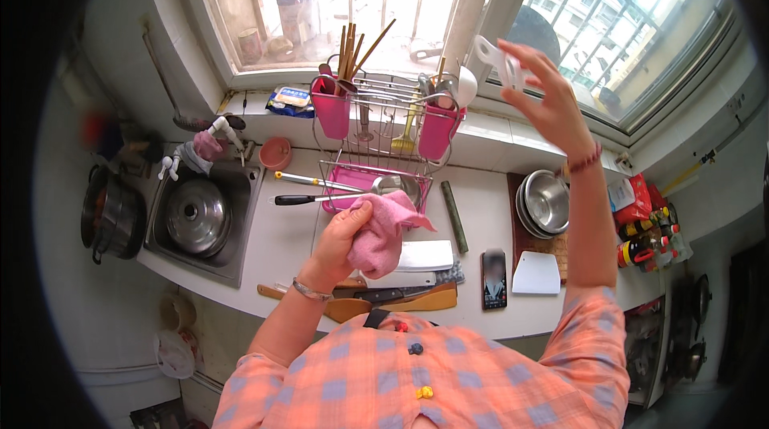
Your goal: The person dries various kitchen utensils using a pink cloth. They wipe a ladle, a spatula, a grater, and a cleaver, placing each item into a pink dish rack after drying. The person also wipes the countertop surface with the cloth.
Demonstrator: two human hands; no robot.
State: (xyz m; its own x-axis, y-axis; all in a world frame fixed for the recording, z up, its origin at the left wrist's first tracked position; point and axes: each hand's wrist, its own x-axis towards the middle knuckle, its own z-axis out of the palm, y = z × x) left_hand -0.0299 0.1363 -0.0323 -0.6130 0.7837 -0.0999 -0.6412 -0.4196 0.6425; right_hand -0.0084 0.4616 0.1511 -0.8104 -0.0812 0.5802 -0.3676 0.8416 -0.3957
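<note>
My left hand (342, 237) grips a bunched pink cloth (377, 240) over the counter, in front of the wire dish rack (384, 128). Raised at the right by the window, my right hand (550, 92) holds a white plastic utensil (509, 71) between thumb and fingers; a hole shows in its end, but its exact kind cannot be made out. Just left of that hand, a white ladle (466, 88) stands in the rack's right pink utensil holder (438, 131). Chopsticks (351, 50) rise from the left pink holder (331, 110).
A steel sink (249, 231) with a pot lid (195, 216) lies left. Knives (384, 295) and wooden spatulas (429, 298) line the near counter. To the right are a phone (494, 279), a white scraper (536, 273), stacked steel bowls (545, 200) and sauce bottles (637, 249).
</note>
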